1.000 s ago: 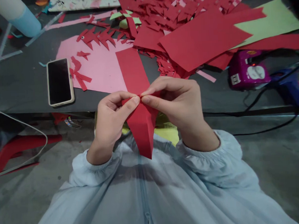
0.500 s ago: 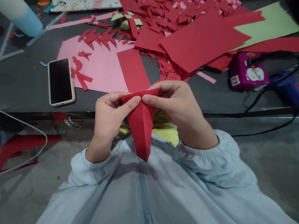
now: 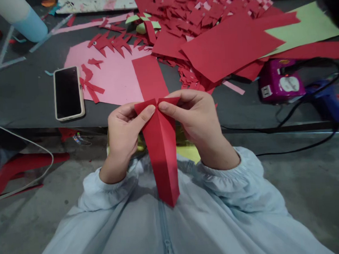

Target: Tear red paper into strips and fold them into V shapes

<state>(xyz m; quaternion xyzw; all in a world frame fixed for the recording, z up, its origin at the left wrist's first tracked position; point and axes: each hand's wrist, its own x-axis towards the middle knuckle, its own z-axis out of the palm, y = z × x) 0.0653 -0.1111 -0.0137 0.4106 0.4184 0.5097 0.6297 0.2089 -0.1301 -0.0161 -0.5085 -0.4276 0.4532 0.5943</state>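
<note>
A strip of red paper (image 3: 163, 154), creased lengthwise down its middle, hangs between my hands in front of my jacket. My left hand (image 3: 125, 126) pinches its upper left corner, thumb on top. At the upper right corner my right hand (image 3: 196, 119) pinches it the same way. Between the two thumbs the top edge shows a small notch at the crease; whether it is a tear or a fold I cannot tell. Just beyond my hands, a red paper rectangle (image 3: 150, 76) lies on a pink sheet (image 3: 115, 82). The fingers behind the paper are hidden.
Left on the dark table (image 3: 27, 107) lies a phone (image 3: 68, 93). A fish-like red paper cutout (image 3: 104, 43) rests on the pink sheet. Red scraps (image 3: 191, 10) pile up behind large red sheets (image 3: 230, 48). At right are a purple box (image 3: 281, 81) and a blue glue gun (image 3: 328, 100) with black cords.
The red paper's lower end hangs farther down and has swung slightly right. Both thumbs have shifted a little up and left, and a notch now shows at the top edge between them.
</note>
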